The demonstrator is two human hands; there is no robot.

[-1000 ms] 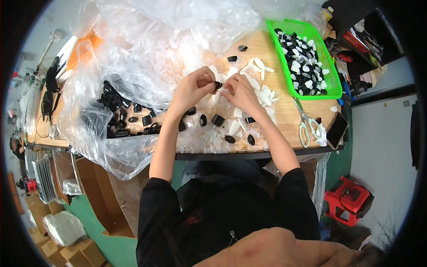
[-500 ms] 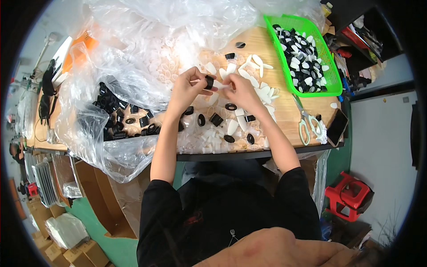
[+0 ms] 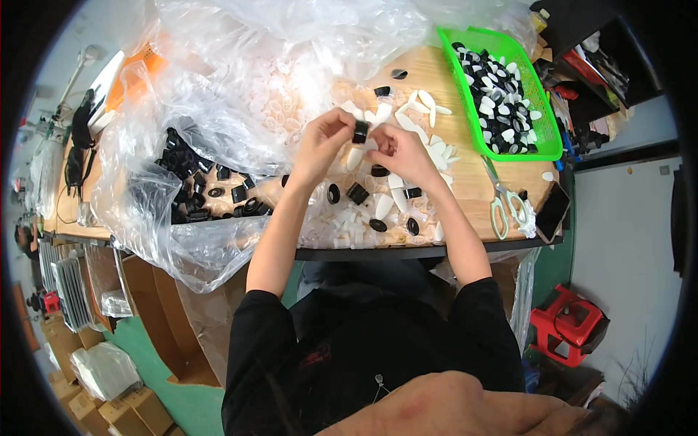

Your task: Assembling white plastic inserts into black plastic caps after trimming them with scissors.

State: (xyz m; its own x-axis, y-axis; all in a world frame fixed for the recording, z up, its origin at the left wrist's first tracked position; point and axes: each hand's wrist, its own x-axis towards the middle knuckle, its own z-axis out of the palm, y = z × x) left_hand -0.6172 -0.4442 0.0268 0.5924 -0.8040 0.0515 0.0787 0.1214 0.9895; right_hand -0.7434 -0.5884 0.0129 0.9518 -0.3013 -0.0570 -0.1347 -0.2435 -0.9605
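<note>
Near the desk (image 3: 465, 251) edge, black caps (image 3: 356, 193) and white pieces (image 3: 383, 206) lie loose. Just above them, the left hand (image 3: 320, 145) and right hand (image 3: 396, 149) have come up a little and closer together. Both grips now pinch one small black cap (image 3: 360, 131) between them. It looks like a part is being pushed in. Further back sit scissors (image 3: 502, 203), a green basket (image 3: 542, 149) and plastic bags (image 3: 240, 80).

Both hands meet above the wooden worktop (image 3: 465, 185): the left hand (image 3: 323, 142) and right hand (image 3: 400, 149) pinch a small black cap (image 3: 360, 131) between their fingertips. Loose black caps and white pieces lie below them. A green basket (image 3: 544, 154) of mixed pieces sits right, scissors (image 3: 502, 200) near it, and clear plastic bags (image 3: 240, 80) to the left.
</note>
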